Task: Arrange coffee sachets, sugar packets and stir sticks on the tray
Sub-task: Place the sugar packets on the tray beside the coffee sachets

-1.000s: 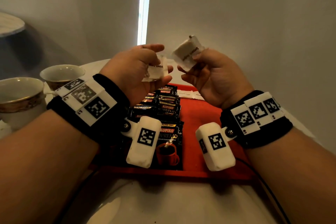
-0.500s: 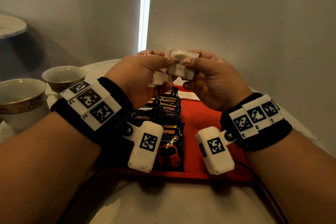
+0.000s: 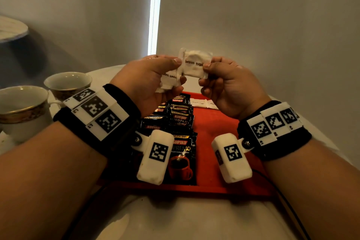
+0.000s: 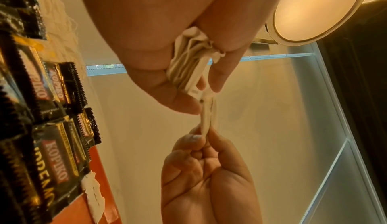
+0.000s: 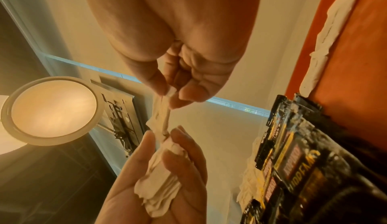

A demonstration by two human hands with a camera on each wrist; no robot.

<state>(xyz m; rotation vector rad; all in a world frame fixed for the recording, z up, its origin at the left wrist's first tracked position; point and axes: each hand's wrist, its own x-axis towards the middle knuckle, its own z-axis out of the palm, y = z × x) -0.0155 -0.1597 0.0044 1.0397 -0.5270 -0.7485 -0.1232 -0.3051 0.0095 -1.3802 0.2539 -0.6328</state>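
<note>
1. On the white bench lies a red tray, long side running away from the person, so both hands can work above it and set things straight down.
2. Down the tray's left half runs an overlapping row of black Kopiko coffee sachets, shingled so each label shows; this part of the task looks done.
3. Left of the tray, on the bench, stand two gold-rimmed cups, well apart from the work.
4. Above the tray's far end, the left hand holds a small stack of brown sugar packets, its fingers curled round them with the thumb clamping the top; I judge it serves as a magazine.
5. Beside it, the right hand pinches the right edge of a single brown sugar packet between thumb and forefinger, its other fingers curled into the palm; the left thumb presses the packet's other edge, so the packet spans both hands.
6. At the tray's far right lie two white sugar packets side by side, flat, likely the start of a row.
7. No stir sticks show in any view.
8. Compared with a second ago, the hands, then apart with one packet each, have met; half a second ago they were already touching, and the single packet now stands higher and flatter, its print readable.
</note>
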